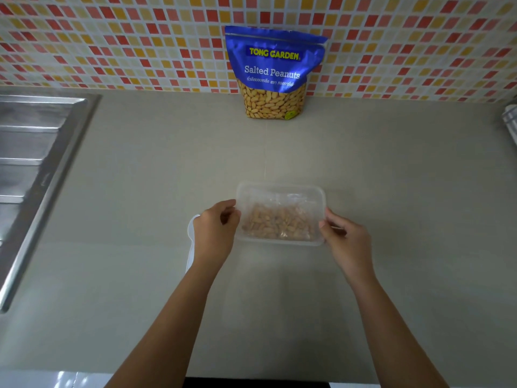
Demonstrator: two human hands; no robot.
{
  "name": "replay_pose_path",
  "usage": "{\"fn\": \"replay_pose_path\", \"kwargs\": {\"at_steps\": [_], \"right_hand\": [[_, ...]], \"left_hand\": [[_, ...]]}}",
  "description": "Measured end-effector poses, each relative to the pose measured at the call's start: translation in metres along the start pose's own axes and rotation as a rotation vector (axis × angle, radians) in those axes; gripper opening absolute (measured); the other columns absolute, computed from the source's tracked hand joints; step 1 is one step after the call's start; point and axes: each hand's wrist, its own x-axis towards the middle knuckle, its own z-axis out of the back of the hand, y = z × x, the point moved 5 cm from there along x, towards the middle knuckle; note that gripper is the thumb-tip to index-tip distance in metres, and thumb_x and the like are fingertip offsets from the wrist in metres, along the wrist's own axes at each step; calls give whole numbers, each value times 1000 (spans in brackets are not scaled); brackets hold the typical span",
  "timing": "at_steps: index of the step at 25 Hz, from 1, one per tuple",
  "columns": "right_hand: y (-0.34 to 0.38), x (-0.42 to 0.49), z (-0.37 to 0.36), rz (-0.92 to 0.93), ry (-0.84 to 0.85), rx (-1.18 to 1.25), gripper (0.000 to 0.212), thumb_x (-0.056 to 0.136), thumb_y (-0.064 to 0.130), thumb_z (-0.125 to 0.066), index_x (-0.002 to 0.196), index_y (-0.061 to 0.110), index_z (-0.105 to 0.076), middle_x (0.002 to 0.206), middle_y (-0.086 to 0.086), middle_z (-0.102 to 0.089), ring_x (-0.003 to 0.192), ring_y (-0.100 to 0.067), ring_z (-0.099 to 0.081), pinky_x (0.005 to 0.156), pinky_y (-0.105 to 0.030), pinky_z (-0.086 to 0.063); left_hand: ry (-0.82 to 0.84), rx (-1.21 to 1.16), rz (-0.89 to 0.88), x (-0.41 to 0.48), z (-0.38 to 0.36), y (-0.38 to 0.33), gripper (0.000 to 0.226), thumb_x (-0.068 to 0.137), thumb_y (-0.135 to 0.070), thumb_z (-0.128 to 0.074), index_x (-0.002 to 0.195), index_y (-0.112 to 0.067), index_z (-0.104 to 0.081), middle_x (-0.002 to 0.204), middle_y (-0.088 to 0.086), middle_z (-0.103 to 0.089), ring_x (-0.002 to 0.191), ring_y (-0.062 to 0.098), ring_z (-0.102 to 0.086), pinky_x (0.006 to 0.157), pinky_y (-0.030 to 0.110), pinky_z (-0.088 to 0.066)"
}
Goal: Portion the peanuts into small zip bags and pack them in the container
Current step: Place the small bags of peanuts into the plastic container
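Observation:
A clear rectangular plastic container [279, 189] sits on the beige counter in front of me, with a lid on it. Through the plastic I see small zip bags of peanuts [277, 224] inside. My left hand [215, 228] grips the container's left edge with curled fingers. My right hand [345, 236] pinches its right edge. A blue bag of salted peanuts [275, 71] stands upright against the tiled wall at the back, apart from both hands.
A white plastic spoon [190, 242] lies on the counter, partly hidden under my left wrist. A steel sink drainboard [36, 163] fills the left side. A striped cloth [510, 119] shows at the right edge. The mosaic-tiled wall [112, 43] bounds the back.

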Motion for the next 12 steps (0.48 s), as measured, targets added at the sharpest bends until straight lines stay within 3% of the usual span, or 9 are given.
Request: {"fn": "replay_pose_path", "kwargs": {"at_steps": [2,7,10,12], "right_hand": [[-3,0,0,-3,3,22,33,85,12,-65,118,10,-63,97,6,-67,67,22,-55,73,-3,-43],[-3,-1,-3,1,-7,49,34,85,11,-65,119,8,-62,87,10,-64,64,18,-55,69,-2,-43],[-4,0,-4,-8,-4,61,35,84,10,-66,119,8,-62,93,7,-65,64,19,-56,70,0,-43],[-3,3,-4,-32,-1,65,33,83,10,-66,116,11,-64,93,1,-67,67,10,-60,72,-9,-47]], "left_hand": [[-2,-19,18,-2,1,0,28,89,-25,-57,115,-21,-66,77,-17,-60,80,7,-61,69,7,-39],[-1,-49,45,-7,0,-1,30,90,-24,-56,118,-19,-64,81,-12,-62,72,1,-58,60,-3,-34],[-6,-93,75,-8,-1,-4,29,89,-17,-54,117,-16,-63,81,-8,-63,65,-4,-54,54,-6,-35],[-1,-107,82,-10,-1,-7,29,89,-16,-53,117,-15,-62,82,-6,-64,64,-5,-53,53,-5,-36]]}}
